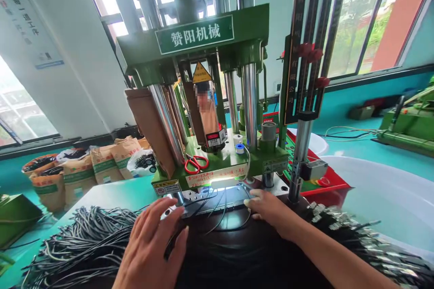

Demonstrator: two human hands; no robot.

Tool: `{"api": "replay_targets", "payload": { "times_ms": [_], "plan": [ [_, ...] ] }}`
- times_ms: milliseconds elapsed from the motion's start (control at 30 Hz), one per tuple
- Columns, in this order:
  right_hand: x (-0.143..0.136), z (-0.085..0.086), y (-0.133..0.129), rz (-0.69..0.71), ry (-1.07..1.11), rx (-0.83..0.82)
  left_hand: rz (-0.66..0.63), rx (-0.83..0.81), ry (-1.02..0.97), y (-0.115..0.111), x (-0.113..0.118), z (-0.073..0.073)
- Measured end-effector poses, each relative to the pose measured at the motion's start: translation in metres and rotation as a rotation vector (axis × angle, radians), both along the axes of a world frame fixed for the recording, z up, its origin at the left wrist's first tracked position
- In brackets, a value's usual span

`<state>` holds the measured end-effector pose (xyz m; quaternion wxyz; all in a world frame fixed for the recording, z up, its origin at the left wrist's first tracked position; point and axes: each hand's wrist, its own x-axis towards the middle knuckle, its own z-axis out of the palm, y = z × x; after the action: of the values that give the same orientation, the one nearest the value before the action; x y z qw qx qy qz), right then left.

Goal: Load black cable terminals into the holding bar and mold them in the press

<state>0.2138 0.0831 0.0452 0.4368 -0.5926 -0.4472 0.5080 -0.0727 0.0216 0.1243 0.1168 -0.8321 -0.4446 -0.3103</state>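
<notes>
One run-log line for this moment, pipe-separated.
left hand: open, near cable pile | right hand: at thin cables, grip unclear | red scissors: on green press

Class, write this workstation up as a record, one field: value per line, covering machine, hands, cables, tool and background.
Machine: green press with a white-lettered sign
Left hand: fingers and thumb apart, in front of the press
Right hand: fingertips near thin loose cables; whether it grips one is unclear
Left cable bundle: dark and grey strands
Right cable bundle: silvery ends showing
Tool: red-handled scissors, on the press's lower part
Background: brown sacks at left; windows
</notes>
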Motion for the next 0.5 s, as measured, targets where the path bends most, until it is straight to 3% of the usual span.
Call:
{"api": "replay_targets", "payload": {
  "times_ms": [67, 167, 333, 500],
  "plan": [
    [-0.010, 0.005, 0.001, 0.001, 0.196, -0.077, 0.162, -0.277, -0.050, 0.004, 0.000, -0.011],
    [-0.026, 0.011, -0.008, 0.019, 0.443, -0.171, 0.184, -0.600, -0.046, 0.008, 0.002, -0.026],
    [-0.060, 0.009, -0.008, -0.025, 0.648, -0.297, 0.181, -0.617, 0.077, 0.007, 0.020, -0.024],
    [-0.080, 0.013, 0.001, 0.014, 0.794, -0.404, 0.082, -0.601, 0.140, 0.002, 0.024, -0.017]
  ]
}}
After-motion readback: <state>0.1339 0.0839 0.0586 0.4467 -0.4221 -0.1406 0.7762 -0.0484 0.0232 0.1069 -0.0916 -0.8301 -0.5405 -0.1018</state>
